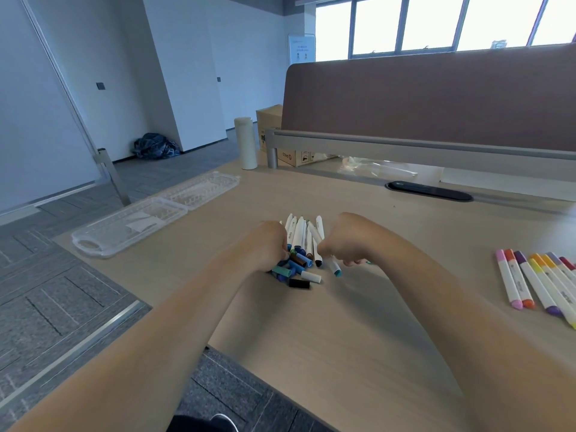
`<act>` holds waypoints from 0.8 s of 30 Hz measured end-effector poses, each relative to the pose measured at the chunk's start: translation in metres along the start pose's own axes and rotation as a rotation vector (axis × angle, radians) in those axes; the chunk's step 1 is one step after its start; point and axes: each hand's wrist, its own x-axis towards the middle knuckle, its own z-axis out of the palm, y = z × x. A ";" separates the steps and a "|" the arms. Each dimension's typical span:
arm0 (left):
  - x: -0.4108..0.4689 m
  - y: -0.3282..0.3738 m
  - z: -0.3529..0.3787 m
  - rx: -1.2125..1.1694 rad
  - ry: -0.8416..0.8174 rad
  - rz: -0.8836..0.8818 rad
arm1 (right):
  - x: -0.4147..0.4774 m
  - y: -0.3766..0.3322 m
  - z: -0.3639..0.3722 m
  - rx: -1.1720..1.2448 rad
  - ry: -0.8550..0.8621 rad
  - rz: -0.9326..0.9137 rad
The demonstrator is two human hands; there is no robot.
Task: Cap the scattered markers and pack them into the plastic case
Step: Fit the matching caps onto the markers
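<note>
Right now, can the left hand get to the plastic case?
Probably yes. The left hand is in the marker pile; the open plastic case lies on its side, with bare table between.

Your desk (pixel 358 322) looks like matt, smooth pale wood laminate. At 10 o'clock lies the clear glossy plastic case (pixel 149 218); at 3 o'clock, smooth white plastic markers (pixel 530 282).

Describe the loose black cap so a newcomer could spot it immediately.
Start at the wooden desk and find the marker pile between the two hands. The black cap lies at the pile's near edge, just in front of a white cap. It is the only black loose piece there.
</note>
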 end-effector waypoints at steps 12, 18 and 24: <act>-0.001 -0.007 -0.010 -0.287 0.154 -0.041 | -0.001 0.021 -0.017 0.111 -0.046 0.004; -0.002 -0.010 -0.007 -0.876 0.119 -0.089 | -0.008 0.032 -0.033 0.127 -0.176 -0.077; 0.001 -0.010 -0.002 -1.046 0.091 -0.131 | -0.009 0.032 -0.034 0.081 -0.213 -0.091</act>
